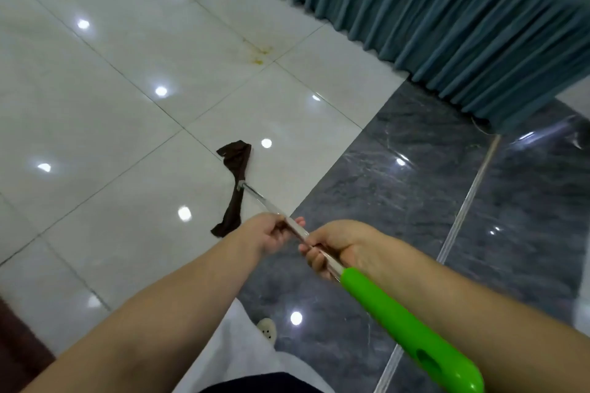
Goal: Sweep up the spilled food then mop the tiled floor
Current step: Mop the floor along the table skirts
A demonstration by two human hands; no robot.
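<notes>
A mop with a silver shaft (259, 198) and a green handle end (408, 329) points down to the white tiled floor (95, 99). Its dark brown cloth head (236, 182) lies on a white tile in the middle of the view. My left hand (271, 234) grips the shaft lower down, and my right hand (338, 247) grips it just below the green handle. A yellowish stain with small crumbs (260, 53) marks the white tiles further ahead, near the curtain.
A blue-green pleated curtain (447, 19) hangs along the far side and reaches the floor. Dark grey marble tiles (399, 195) cover the right side, crossed by a pale metal strip (469, 201). My foot in a pale shoe (267, 329) stands below the hands.
</notes>
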